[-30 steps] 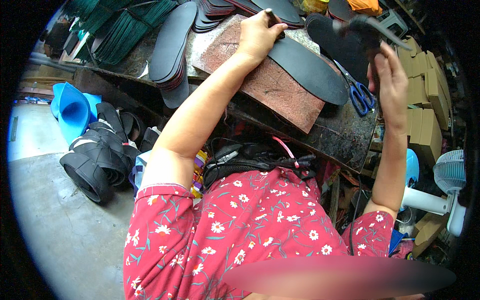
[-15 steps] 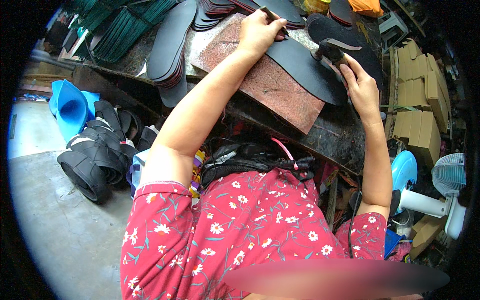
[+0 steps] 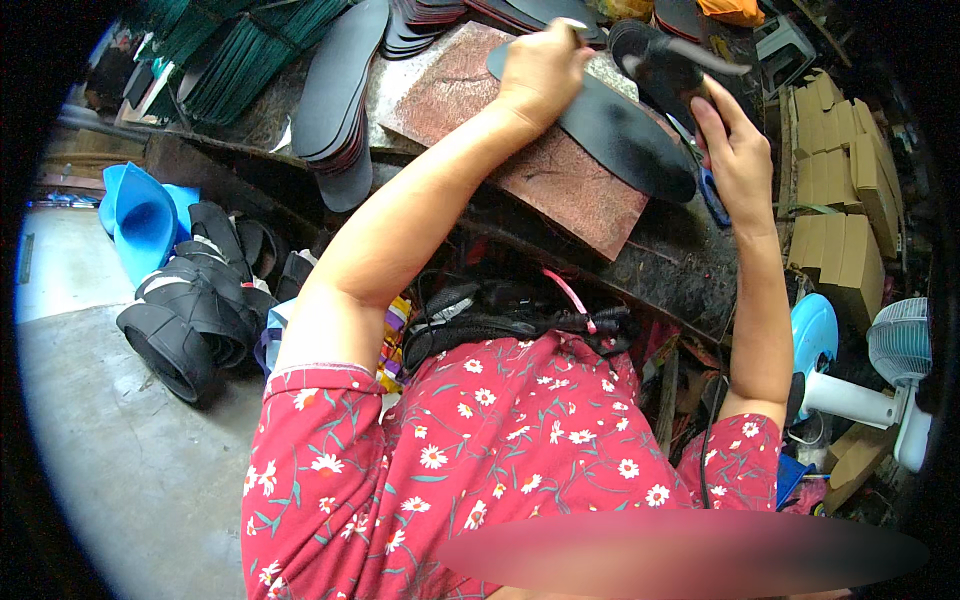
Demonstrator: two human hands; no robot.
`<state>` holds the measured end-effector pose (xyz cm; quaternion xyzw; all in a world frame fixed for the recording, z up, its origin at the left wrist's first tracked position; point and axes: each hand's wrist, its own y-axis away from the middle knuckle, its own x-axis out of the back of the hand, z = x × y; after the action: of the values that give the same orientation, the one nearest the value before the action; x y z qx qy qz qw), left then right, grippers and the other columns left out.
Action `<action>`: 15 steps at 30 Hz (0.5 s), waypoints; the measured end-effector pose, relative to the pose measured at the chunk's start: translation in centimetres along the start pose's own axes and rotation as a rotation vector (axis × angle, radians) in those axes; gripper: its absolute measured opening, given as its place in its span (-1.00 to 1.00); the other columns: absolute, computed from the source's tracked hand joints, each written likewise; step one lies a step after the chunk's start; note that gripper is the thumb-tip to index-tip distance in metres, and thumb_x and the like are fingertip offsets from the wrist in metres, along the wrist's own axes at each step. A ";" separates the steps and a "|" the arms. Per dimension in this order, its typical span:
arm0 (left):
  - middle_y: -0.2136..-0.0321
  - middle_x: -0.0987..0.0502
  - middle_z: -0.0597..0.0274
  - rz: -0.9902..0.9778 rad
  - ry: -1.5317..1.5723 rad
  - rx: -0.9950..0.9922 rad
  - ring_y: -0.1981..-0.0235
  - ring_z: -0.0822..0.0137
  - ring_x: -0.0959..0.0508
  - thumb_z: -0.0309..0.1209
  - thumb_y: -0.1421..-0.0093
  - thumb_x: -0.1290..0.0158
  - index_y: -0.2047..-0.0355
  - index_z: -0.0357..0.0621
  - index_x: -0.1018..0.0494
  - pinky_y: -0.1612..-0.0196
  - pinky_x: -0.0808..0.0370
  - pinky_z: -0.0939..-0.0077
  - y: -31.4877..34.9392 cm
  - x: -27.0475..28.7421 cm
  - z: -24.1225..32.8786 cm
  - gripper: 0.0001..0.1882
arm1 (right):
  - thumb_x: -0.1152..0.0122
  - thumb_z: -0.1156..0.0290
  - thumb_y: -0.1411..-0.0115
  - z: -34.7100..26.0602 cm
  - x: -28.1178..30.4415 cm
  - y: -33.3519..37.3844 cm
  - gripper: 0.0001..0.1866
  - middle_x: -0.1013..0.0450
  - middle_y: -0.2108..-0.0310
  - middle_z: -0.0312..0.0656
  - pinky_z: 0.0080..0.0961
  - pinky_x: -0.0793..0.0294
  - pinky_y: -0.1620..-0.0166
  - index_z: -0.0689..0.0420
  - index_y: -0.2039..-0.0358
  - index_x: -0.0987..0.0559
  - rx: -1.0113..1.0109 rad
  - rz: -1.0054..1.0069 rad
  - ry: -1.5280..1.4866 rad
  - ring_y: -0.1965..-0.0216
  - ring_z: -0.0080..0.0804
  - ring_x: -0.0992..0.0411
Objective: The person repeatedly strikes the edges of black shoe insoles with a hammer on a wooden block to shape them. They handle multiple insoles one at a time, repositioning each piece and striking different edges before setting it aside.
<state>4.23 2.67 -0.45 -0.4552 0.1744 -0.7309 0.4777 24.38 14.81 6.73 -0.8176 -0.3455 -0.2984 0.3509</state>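
A dark grey shoe sole (image 3: 625, 130) lies flat across a speckled reddish board (image 3: 545, 180) on the workbench. My left hand (image 3: 545, 78) is closed around a short punch-like tool (image 3: 572, 24) over the sole; only its pale upper end shows, and its tip is hidden. To the right, my right hand (image 3: 735, 145) grips the handle of a hammer (image 3: 672, 78), its head blurred and raised above the bench, apart from the tool. Beside that hand lies a blue loop-shaped item (image 3: 712, 195), partly covered.
Stacked soles (image 3: 335, 90) sit left of the board, with more at the back. Green bundled strips (image 3: 240, 65) lie at far left. Black shoe parts (image 3: 185, 315) and blue sheets (image 3: 140, 215) stand below. Cardboard boxes (image 3: 830, 250) and a fan (image 3: 898, 340) are at right.
My left hand has shifted slightly right and nearer, uncovering the sole's far left end. My right hand has moved right, with the hammer lifted away from the sole.
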 end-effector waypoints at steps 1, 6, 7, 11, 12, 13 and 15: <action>0.52 -0.57 -0.15 0.060 0.091 0.128 0.44 0.00 -0.63 -0.36 -0.12 -0.20 0.34 -0.24 -0.49 0.34 -0.57 0.30 -0.1 0.3 -0.4 -0.80 | -0.13 0.05 -0.31 1.0 0.1 0.2 -0.61 -0.59 0.44 -0.27 -0.60 -0.44 0.37 -0.10 -0.08 -0.56 0.052 0.079 0.230 0.49 -0.66 -0.45; 0.53 -0.57 0.19 -0.139 0.618 0.497 0.52 0.43 -0.59 -0.46 -0.22 -0.13 0.37 -0.26 -0.46 0.43 -0.54 0.56 -0.4 1.1 -1.0 -0.88 | -0.19 0.11 -0.29 2.2 1.0 1.3 -0.61 -0.55 0.47 -0.34 -0.68 -0.38 0.44 -0.05 -0.07 -0.57 -0.104 0.037 -0.171 0.53 -0.71 -0.36; 0.54 -0.58 0.19 -0.160 0.497 0.430 0.53 0.43 -0.60 -0.46 -0.21 -0.14 0.37 -0.27 -0.46 0.43 -0.54 0.55 -0.3 1.2 -1.0 -0.88 | -0.20 0.13 -0.29 1.5 1.4 1.3 -0.61 -0.54 0.48 -0.35 -0.69 -0.36 0.45 -0.04 -0.08 -0.57 -0.053 0.051 -0.188 0.54 -0.72 -0.35; 0.49 -0.60 0.01 -0.071 0.242 0.070 0.46 0.10 -0.65 -0.30 -0.06 -0.29 0.34 -0.18 -0.52 0.34 -0.57 0.32 -0.1 0.7 -0.3 -0.74 | -0.18 0.23 -0.31 -2.4 3.5 1.1 -0.58 -0.40 0.53 -0.45 -0.79 -0.30 0.50 0.02 -0.15 -0.50 0.169 0.197 -0.368 0.58 -0.78 -0.24; 0.51 -0.59 0.02 -0.018 0.150 -0.085 0.44 0.03 -0.63 -0.28 -0.07 -0.27 0.32 -0.16 -0.49 0.36 -0.56 0.25 -0.1 0.4 -0.1 -0.73 | -0.17 0.26 -0.32 -2.9 3.3 1.0 -0.60 -0.50 0.47 -0.36 -0.75 -0.39 0.43 0.08 -0.14 -0.50 0.240 0.264 -0.371 0.53 -0.72 -0.37; 0.53 -0.58 0.02 -0.065 0.063 -0.144 0.43 -0.02 -0.62 -0.28 -0.08 -0.25 0.29 -0.17 -0.47 0.37 -0.54 0.19 0.1 0.2 0.1 -0.72 | -0.17 0.24 -0.32 -3.0 3.0 0.9 -0.60 -0.53 0.45 -0.30 -0.70 -0.42 0.40 0.06 -0.13 -0.51 0.224 0.184 -0.310 0.49 -0.67 -0.43; 0.55 -0.57 -0.01 -0.130 -0.087 -0.249 0.45 -0.01 -0.62 -0.30 -0.11 -0.21 0.28 -0.19 -0.46 0.38 -0.54 0.16 0.2 -0.4 0.3 -0.73 | -0.16 0.19 -0.32 -2.1 1.6 0.7 -0.60 -0.60 0.39 -0.19 -0.60 -0.49 0.35 0.03 -0.12 -0.52 0.233 0.102 -0.166 0.41 -0.56 -0.54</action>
<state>4.65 2.93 -0.64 -0.5527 0.2130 -0.7125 0.3763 25.33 13.41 8.85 -0.8098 -0.3638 -0.1693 0.4280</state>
